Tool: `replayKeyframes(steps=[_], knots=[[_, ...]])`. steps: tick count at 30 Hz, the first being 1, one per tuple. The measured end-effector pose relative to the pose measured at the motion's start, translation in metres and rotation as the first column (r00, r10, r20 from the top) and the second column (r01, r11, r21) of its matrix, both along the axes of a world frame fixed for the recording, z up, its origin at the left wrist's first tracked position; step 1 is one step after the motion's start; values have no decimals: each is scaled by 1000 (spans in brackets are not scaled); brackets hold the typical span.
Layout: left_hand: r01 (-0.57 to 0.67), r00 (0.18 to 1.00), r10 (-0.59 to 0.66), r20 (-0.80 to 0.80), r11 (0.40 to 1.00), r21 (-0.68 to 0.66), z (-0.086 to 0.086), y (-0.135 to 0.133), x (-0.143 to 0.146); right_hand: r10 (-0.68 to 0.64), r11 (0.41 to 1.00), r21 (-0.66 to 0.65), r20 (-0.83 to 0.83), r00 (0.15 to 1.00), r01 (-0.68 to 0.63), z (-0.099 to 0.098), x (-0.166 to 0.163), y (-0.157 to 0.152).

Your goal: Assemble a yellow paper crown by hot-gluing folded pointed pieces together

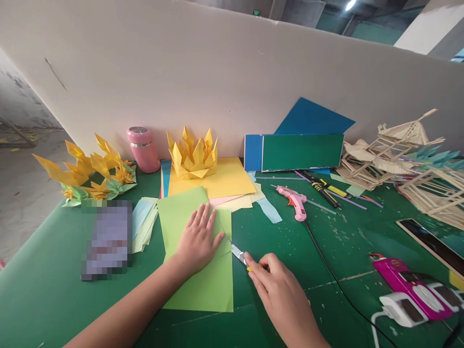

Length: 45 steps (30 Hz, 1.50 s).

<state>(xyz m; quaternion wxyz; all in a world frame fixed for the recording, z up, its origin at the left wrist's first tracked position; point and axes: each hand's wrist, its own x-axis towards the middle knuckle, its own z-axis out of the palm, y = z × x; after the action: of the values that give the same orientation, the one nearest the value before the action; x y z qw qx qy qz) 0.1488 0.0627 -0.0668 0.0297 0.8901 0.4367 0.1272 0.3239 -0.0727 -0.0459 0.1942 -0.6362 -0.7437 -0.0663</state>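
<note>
My left hand (197, 239) lies flat with fingers stretched out on light green paper (206, 290), pressing it to the table. The paper looks folded or layered, its upper part turned at an angle. In my right hand (277, 285) is a utility knife (239, 254), its blade pointing up and left. The blade tip meets the paper's right edge, close to my left thumb. Just beyond the green paper, a folded yellow paper crown (194, 154) stands on yellow sheets (228, 180).
A pink glue gun (294, 202) with a black cord lies to the right. Farther right are a magenta power strip (413, 285), a phone (431, 244) and wooden stick models (384, 150). A pink flask (143, 150) and a yellow flower crown (96, 174) stand at back left.
</note>
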Motion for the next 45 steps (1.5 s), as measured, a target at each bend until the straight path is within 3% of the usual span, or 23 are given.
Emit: replayKeyframes(steps=[5,9,19,32,45], knots=[[51,997,-55,-57,996,-71,16,-9,-6,62,997,-47,-12,998,-63,4,-1,-7],[59,998,-60,-16,998,-33,24,-10,-6,68,997,-32,-25,997,-69,2,-7,-15],[-18,1000,17,18,997,68,1,-8,-1,43,999,-13,4,999,-43,-1,-10,-14],[-14,1000,14,-3,1000,5,-7,-3,-2,13,1000,-18,46,999,-12,0,-15,-1],[15,999,-11,-40,994,107,-10,-3,-3,6,999,-42,105,994,-1,-1,-14,28]])
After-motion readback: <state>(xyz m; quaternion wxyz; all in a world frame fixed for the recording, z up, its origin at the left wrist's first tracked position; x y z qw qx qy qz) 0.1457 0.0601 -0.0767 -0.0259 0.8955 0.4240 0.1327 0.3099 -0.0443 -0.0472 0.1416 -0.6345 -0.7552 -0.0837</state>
